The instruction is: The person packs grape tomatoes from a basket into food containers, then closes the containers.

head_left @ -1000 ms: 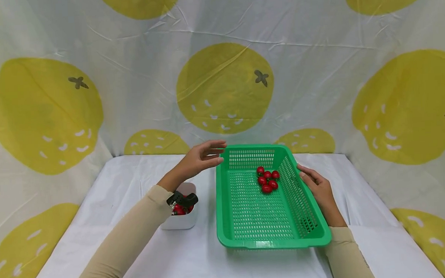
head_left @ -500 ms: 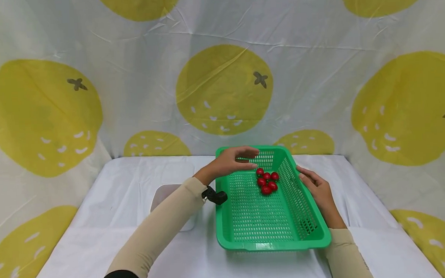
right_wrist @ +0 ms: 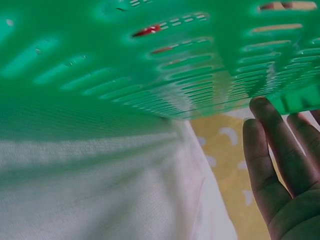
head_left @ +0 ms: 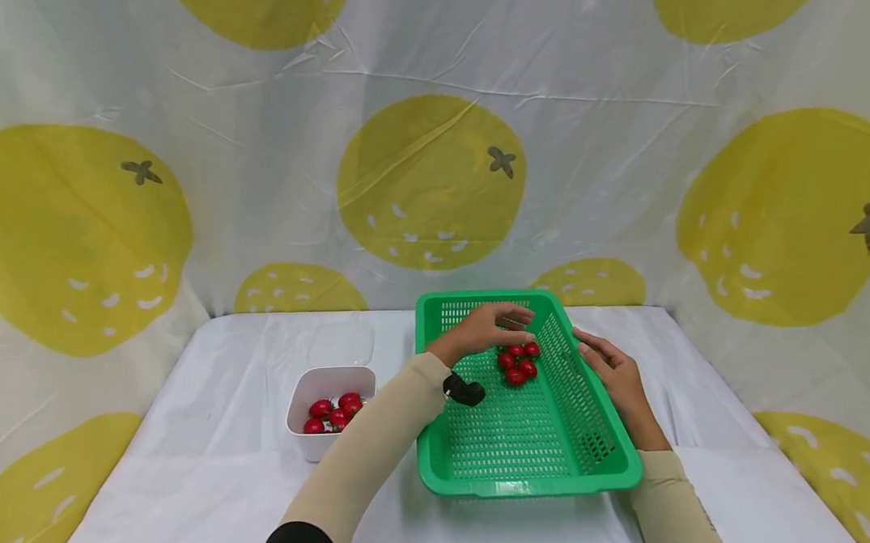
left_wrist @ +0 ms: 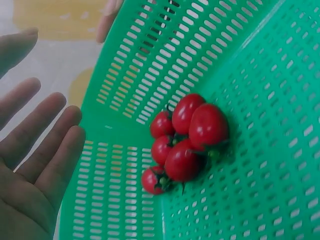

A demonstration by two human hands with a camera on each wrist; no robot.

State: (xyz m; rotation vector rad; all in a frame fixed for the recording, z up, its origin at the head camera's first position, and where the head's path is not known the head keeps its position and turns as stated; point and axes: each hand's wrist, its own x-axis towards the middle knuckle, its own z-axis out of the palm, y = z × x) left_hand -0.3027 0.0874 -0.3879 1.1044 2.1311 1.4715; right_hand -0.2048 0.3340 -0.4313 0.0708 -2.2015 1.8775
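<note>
My left hand [head_left: 492,330] is over the far part of a green plastic basket [head_left: 532,486], fingers loosely extended, holding nothing. Just below it, several red cherry tomatoes [head_left: 514,376] lie clustered on the basket floor; the hand partly hides them in the head view. The left wrist view shows those tomatoes [left_wrist: 184,160] with green stems, apart from the spread fingers [left_wrist: 47,125]. My right hand [head_left: 618,377] rests against the basket's right rim from outside. In the right wrist view, its fairly straight fingers [right_wrist: 280,145] touch or nearly touch the slotted wall [right_wrist: 200,85].
A white square container [head_left: 307,443] stands left of the basket, with several cherry tomatoes [head_left: 338,417] in it. A clear flat lid-like piece [head_left: 342,344] lies behind it. White cloth covers the table [head_left: 197,492]; a lemon-printed curtain [head_left: 431,182] hangs behind.
My left hand has moved right, from beside the basket's left rim to above its tomatoes. The white container has come into fuller view. My right hand stays at the rim.
</note>
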